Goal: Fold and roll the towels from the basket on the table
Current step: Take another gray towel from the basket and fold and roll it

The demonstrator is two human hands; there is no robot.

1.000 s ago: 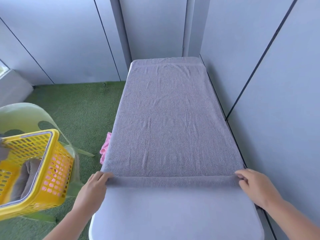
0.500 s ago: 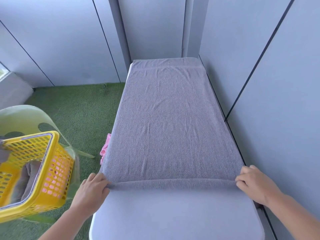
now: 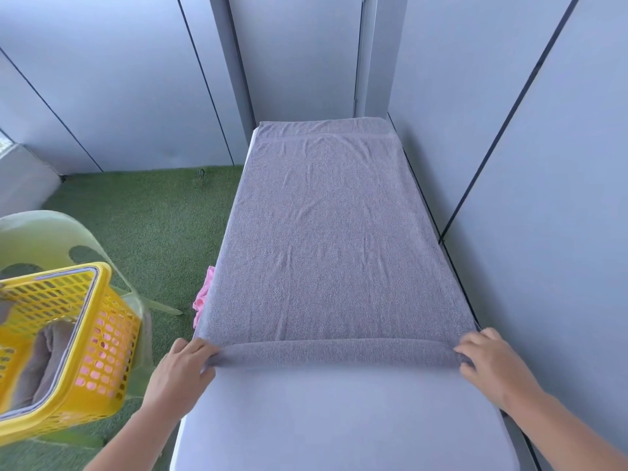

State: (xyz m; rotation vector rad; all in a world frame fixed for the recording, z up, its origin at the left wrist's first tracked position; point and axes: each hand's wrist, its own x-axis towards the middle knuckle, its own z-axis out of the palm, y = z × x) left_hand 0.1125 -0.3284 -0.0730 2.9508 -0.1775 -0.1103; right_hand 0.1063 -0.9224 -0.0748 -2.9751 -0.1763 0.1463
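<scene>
The grey towel [image 3: 326,249] lies flat on the desk [image 3: 339,423]. The left hand [image 3: 183,375] and right hand [image 3: 492,365] each have a closed grip on its rolled edge at 6 o'clock. Both ends should roll together toward 12 o'clock, snug and straight.

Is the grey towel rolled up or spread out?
Mostly spread: the grey towel lies flat; only its near edge is rolled, held by the left hand and right hand.

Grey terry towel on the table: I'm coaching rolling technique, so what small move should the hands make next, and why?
Probably roll the near edge one more turn forward. The grey terry towel lies flat along the pale table, only a thin roll sits at its near end, and the left hand and right hand each grip one end.
</scene>
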